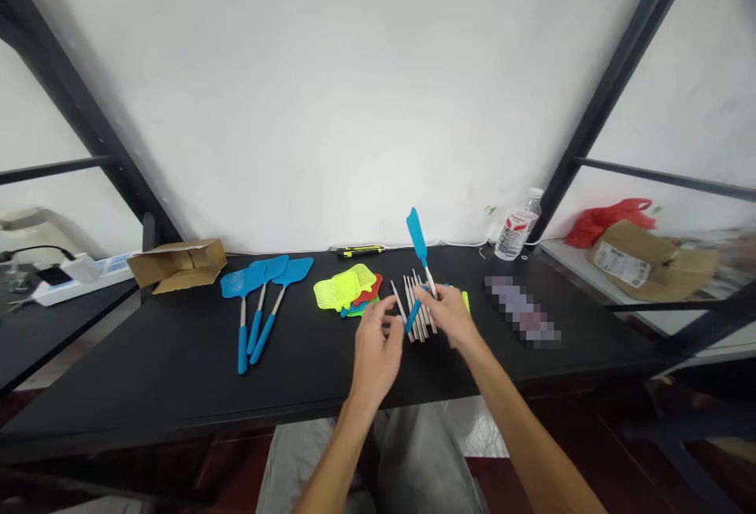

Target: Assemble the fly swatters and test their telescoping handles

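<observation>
Right hand point(453, 314) grips a swatter point(416, 237) over rods point(421, 330); left hand point(378, 339) half-curled, hold unclear; heads point(339, 290) left; bottle point(516, 231) far right; box point(192, 266) far left.

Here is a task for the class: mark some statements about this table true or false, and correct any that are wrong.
1. Three blue swatters lie left of the yellow heads. True.
2. The right hand holds a red-headed swatter. False: the held swatter has a blue head.
3. The bottle is left of the open box. False: the bottle is on the right.
4. Metal rods lie near the hands. True.
5. No red head shows. False: a red head is partly visible.
</observation>
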Demonstrator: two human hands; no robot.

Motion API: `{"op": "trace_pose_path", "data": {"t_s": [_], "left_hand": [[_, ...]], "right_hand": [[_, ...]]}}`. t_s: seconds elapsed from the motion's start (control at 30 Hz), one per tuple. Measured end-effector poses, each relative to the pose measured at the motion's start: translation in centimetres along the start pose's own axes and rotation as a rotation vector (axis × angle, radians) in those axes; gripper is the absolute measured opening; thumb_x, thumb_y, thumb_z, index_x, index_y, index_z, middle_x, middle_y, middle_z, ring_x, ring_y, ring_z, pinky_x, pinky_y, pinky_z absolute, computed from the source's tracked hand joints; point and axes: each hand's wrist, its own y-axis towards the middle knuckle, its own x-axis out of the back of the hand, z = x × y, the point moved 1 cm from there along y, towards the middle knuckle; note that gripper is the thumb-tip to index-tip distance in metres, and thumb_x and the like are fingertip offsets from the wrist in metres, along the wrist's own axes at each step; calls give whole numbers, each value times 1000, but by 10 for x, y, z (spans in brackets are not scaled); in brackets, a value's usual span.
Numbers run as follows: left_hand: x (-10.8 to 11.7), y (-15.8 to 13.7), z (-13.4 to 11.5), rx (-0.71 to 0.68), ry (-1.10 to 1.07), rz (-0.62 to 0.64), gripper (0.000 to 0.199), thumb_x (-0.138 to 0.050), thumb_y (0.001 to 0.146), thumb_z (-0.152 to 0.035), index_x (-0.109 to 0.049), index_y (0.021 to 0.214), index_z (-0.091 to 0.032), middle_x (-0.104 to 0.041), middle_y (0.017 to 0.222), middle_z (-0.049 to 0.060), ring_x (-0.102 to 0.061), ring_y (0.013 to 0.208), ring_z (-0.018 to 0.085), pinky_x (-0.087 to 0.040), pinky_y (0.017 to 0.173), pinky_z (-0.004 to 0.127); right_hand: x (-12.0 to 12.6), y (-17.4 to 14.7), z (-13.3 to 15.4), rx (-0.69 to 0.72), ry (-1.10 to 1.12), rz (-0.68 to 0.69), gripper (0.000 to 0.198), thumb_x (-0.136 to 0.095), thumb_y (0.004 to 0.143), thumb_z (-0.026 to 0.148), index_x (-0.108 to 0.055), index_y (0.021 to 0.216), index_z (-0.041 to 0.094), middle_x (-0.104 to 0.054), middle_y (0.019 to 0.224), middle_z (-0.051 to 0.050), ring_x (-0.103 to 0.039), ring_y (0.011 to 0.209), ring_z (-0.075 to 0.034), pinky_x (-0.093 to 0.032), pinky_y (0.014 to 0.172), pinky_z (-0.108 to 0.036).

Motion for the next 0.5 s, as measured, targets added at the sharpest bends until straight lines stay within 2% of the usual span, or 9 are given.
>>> {"op": "trace_pose_path", "data": {"t_s": [0.07,0.13,0.23,0.3,0.4,0.5], "left_hand": [[27,3,13,-23,193,-75,36,-50,91,-32,-64,122,-22,-65,118,10,-64,96,21,-50,81,31],[65,8,29,-11,462,-187,33,-49,90,-31,-68,114,-20,-67,109,9,-64,95,23,-49,85,34],[122,15,52,68,886,-275,35,-48,88,-31,-70,112,-19,-68,106,11,-62,98,29,-47,86,39],[148,15,63,130,1059,-272,36,-47,88,-32,-71,111,-19,-67,108,13,-61,100,32,-46,85,41],[160,8,68,157,1141,-263,37,-46,89,-33,-72,111,-18,-67,109,14,-60,101,33,-46,84,41],[147,3,56,96,1005,-291,35,-47,89,-33,-73,107,-19,-68,108,12,-61,103,31,-45,88,39]], "right_hand": [[29,21,-3,26,-434,-131,34,-66,79,51,-71,88,18,-61,63,-1,-59,63,-17,-39,59,-26],[48,38,-5,-54,-727,-167,34,-66,79,49,-72,93,19,-70,79,-7,-67,81,-23,-43,67,-28],[54,53,-7,-146,-975,-119,37,-66,81,50,-73,97,18,-72,94,-13,-68,97,-28,-45,74,-30],[50,56,-8,-162,-1039,-92,37,-64,83,49,-72,98,17,-72,98,-14,-67,99,-29,-45,75,-31],[45,53,-5,-155,-1039,-139,37,-55,90,48,-72,100,17,-71,98,-16,-67,98,-30,-45,75,-32],[35,36,7,-48,-928,-226,38,-44,96,43,-71,106,19,-71,94,-14,-68,92,-27,-46,74,-32]]}}
